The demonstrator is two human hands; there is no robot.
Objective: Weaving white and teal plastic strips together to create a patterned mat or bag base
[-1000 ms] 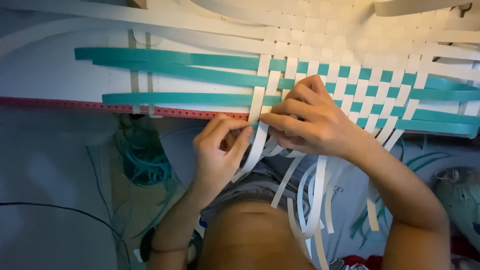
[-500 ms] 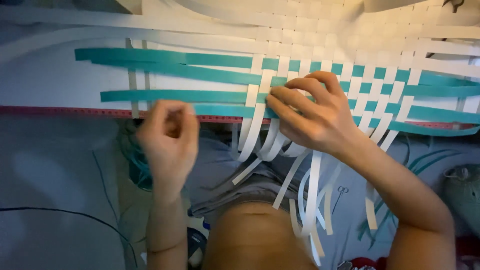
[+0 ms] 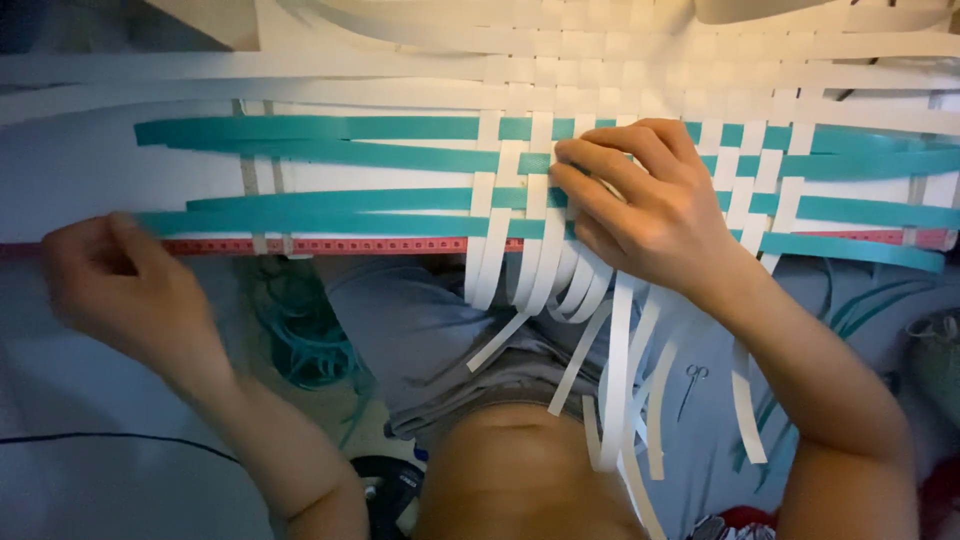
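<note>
Strips (image 3: pixel 330 222) of teal and white lie woven on the worktop (image 3: pixel 60 170), thin and bendy we think, so we pinch one teal end in our left hand (image 3: pixel 115 285) while our right hand (image 3: pixel 640 205) presses flat with spread fingers.

A red measuring tape (image 3: pixel 330 245) runs along the table edge (image 3: pixel 60 180). Under it there's a messy coil of teal cord (image 3: pixel 300 330) on the floor, and a thin black cable (image 3: pixel 120 438) crossing the lower left. Small scissors (image 3: pixel 692 385) lie off to the right (pretty dim there), plus a round black thing (image 3: pixel 385 490) near the bottom, can't tell what.
</note>
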